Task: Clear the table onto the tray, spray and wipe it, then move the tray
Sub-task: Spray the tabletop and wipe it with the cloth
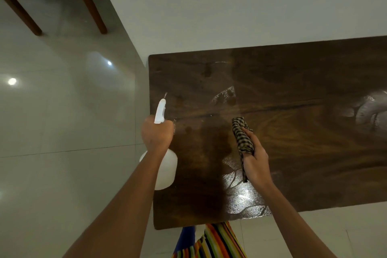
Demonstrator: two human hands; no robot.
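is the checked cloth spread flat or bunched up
Bunched up. The right hand grips the checked cloth as a crumpled wad over the wooden table, with a loose end trailing below the hand.

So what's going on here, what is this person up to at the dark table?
A person is cleaning a wooden table. Their left hand grips a white spray bottle, its nozzle pointing out over the left end of the tabletop. Their right hand holds a bunched checked cloth over the wood. Wet patches show on the surface, so spraying seems under way and wiping probably comes next. No tray is in view.
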